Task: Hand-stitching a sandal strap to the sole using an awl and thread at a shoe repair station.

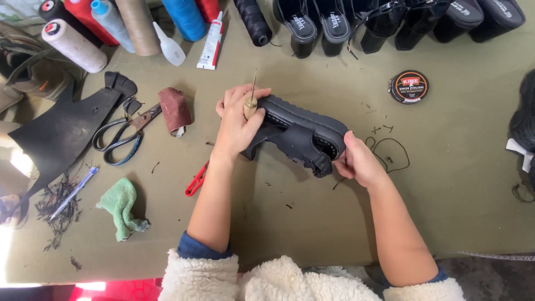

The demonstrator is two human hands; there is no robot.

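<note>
Left grip [237, 120] wraps a wooden-handled awl [251, 103] and the black shoe [301, 134]; right grip [359, 161] pinches black thread [390, 153] beside its toe.

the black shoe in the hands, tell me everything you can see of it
The black shoe is a chunky sandal-like shoe, turned on its side above the olive table, its thick ridged sole facing away from the person. Its upper looks like matte leather with straps. The left hand grips its heel end along with a wooden-handled awl; the right hand pinches the toe end.
</note>
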